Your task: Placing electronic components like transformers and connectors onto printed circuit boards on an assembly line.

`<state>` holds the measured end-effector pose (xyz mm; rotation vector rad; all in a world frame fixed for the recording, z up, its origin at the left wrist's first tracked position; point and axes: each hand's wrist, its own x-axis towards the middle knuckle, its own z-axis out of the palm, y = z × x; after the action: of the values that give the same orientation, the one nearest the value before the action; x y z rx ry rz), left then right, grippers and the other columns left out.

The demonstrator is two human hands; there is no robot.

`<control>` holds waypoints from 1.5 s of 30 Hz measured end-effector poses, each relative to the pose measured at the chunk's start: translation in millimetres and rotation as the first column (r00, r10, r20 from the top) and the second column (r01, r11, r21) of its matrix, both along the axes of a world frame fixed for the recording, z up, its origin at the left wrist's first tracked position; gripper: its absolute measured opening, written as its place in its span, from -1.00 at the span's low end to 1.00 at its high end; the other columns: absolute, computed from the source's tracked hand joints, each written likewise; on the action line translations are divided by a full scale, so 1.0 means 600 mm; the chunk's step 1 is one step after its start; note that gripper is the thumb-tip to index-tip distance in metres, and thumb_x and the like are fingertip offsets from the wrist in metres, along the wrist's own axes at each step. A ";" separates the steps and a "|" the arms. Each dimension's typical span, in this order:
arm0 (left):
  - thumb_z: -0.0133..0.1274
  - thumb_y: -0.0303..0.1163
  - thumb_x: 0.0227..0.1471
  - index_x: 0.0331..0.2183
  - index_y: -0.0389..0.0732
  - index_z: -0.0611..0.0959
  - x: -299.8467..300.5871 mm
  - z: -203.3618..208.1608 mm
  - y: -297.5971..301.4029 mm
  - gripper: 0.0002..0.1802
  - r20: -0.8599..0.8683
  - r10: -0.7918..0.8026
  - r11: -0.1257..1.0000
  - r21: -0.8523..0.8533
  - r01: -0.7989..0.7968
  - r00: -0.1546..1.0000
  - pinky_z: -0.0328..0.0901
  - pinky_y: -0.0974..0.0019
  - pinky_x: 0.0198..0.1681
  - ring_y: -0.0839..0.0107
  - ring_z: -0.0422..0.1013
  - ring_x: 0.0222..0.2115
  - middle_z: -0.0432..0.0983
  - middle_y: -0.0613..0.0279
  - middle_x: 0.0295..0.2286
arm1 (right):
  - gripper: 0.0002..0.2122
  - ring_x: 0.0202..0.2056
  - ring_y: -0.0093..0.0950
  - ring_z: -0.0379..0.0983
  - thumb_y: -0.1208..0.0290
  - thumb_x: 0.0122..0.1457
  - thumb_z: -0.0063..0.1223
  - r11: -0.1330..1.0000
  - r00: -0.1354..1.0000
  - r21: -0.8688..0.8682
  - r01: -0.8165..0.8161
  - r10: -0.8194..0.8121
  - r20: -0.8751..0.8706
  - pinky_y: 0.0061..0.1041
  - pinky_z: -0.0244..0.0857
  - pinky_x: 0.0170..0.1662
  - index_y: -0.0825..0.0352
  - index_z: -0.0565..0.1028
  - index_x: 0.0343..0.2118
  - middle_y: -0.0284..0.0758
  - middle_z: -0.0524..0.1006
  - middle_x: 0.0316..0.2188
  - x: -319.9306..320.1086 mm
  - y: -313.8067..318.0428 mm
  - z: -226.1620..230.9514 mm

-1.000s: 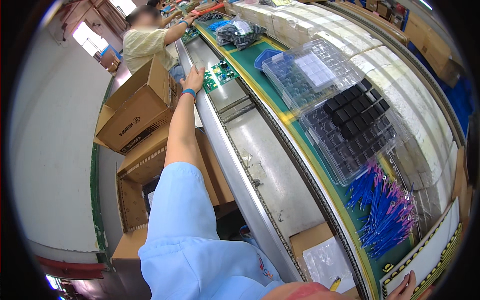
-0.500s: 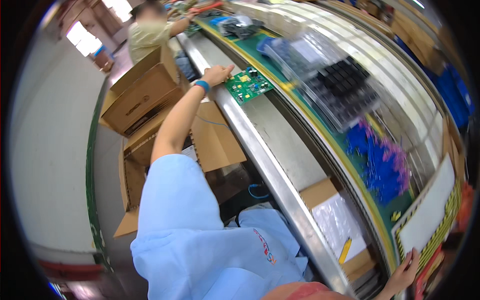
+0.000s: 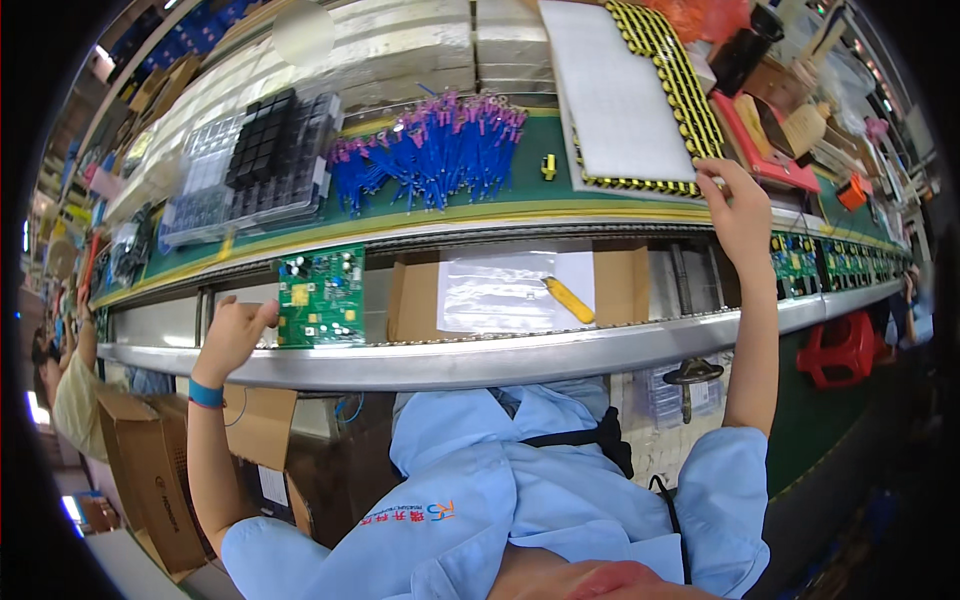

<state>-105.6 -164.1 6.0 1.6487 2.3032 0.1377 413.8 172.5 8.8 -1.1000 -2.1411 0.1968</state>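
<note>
My left hand (image 3: 232, 338), with a blue band at the wrist, is beside the left edge of a green circuit board (image 3: 322, 298) on the conveyor line. Its thumb tip is at that edge; thumb and forefinger are apart, the other fingers loosely bent. My right hand (image 3: 738, 205) reaches to the near right corner of a white foam sheet (image 3: 625, 110) edged with rows of small yellow-and-black components (image 3: 672, 75). Thumb and forefinger pinch at a component in the corner, which they partly cover. One loose component (image 3: 548, 167) lies left of the sheet.
Blue wires with pink ends (image 3: 430, 155) lie behind the line, beside a clear plastic tray (image 3: 270, 195) with black parts. A yellow utility knife (image 3: 568, 300) rests on a plastic bag in a cardboard box (image 3: 625, 290). A metal rail (image 3: 480, 362) runs before me. More boards (image 3: 850, 262) stand right.
My view has swung to the right. My left hand remains beside the circuit board's left edge; my right hand has gone from the foam sheet's edge to pinching at its corner component.
</note>
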 end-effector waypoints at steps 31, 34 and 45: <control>0.11 -0.50 0.01 -0.39 -0.25 0.59 0.131 0.003 0.301 -0.95 -0.078 -0.292 0.816 0.500 0.290 0.953 0.29 0.16 -0.26 0.07 0.43 -0.36 0.50 0.12 -0.41 | -0.72 -0.19 -0.29 0.53 0.56 0.14 0.03 0.999 0.999 0.007 0.040 -0.041 0.027 -0.49 0.36 -0.11 0.26 0.55 -0.07 -0.22 0.58 -0.16 0.031 0.200 0.012; 0.07 -0.53 0.03 -0.26 -0.23 0.60 0.102 -0.019 0.343 -0.84 -0.280 -0.303 0.710 0.572 0.412 0.911 0.32 0.14 -0.19 0.03 0.45 -0.29 0.53 0.09 -0.32 | -0.67 -0.11 -0.25 0.52 0.59 0.12 0.01 0.988 0.984 0.157 -0.002 -0.026 0.175 -0.46 0.35 -0.03 0.27 0.53 -0.03 -0.20 0.57 -0.11 0.057 0.219 -0.029; 0.08 -0.50 0.00 -0.24 -0.20 0.65 0.107 -0.039 0.361 -0.78 -0.320 -0.349 0.711 0.521 0.472 0.880 0.27 0.18 0.00 0.23 0.47 -0.18 0.57 0.20 -0.26 | -0.61 0.11 -0.37 0.39 0.61 0.22 -0.06 0.996 0.982 0.087 -0.016 -0.001 0.187 -0.47 0.24 0.11 0.19 0.44 0.11 -0.25 0.49 0.05 0.105 0.239 -0.069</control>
<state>-41.4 52.6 -17.5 2.5609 2.0581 0.6742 476.7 316.0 -32.8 -1.0963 -2.2958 0.0019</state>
